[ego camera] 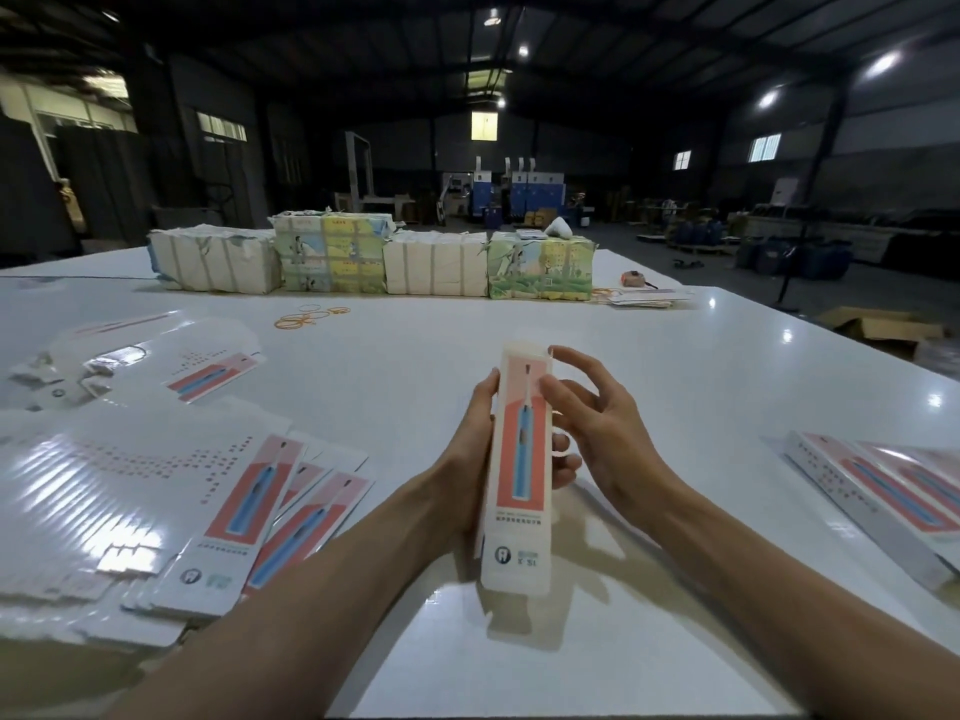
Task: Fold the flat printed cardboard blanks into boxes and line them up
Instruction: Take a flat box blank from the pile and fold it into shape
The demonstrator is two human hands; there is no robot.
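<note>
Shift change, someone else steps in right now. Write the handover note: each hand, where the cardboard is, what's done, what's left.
Left hand: grips the half-formed box from behind, held above the table.
Right hand: open, fingers at the box's right edge.
Flat blanks: fanned stack at near left, more loose ones farther left.
Finished boxes: lying side by side at the right edge.
Done: a few boxes folded and lined up.
Left: finish this box, set it with the row, then fold the remaining blanks.
</note>
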